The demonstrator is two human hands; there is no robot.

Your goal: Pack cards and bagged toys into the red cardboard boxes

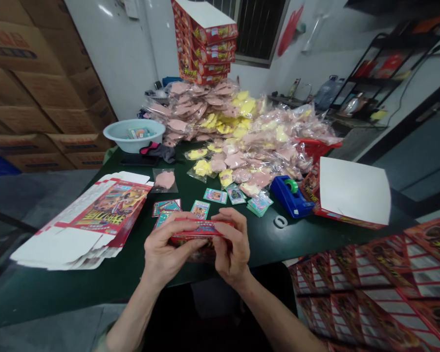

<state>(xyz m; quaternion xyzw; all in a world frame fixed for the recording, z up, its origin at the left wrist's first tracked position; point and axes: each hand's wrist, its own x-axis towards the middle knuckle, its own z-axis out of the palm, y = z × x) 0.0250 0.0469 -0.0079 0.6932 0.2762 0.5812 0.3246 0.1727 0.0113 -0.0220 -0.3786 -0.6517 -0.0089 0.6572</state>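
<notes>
Both my hands grip a red printed cardboard box [201, 226] above the near edge of the dark green table [132, 288]. My left hand [165, 249] holds its left end, thumb below and fingers over the top. At the right end, my right hand [232, 244] has its fingers bent around the box. Just beyond the box lie several picture cards [200, 209], with more cards [259, 204] to the right. A stack of flattened red and white boxes [113, 208] rests to the left. The underside of the held box is mostly hidden.
Bagged pink and yellow pieces [238, 142] are heaped at the back, under stacked red boxes [209, 54]. A blue tape dispenser [291, 198], an opened box [352, 193] and a tape ring [280, 222] are right. A pale basin [132, 139] stands back left; finished-looking boxes [374, 274] are stacked lower right.
</notes>
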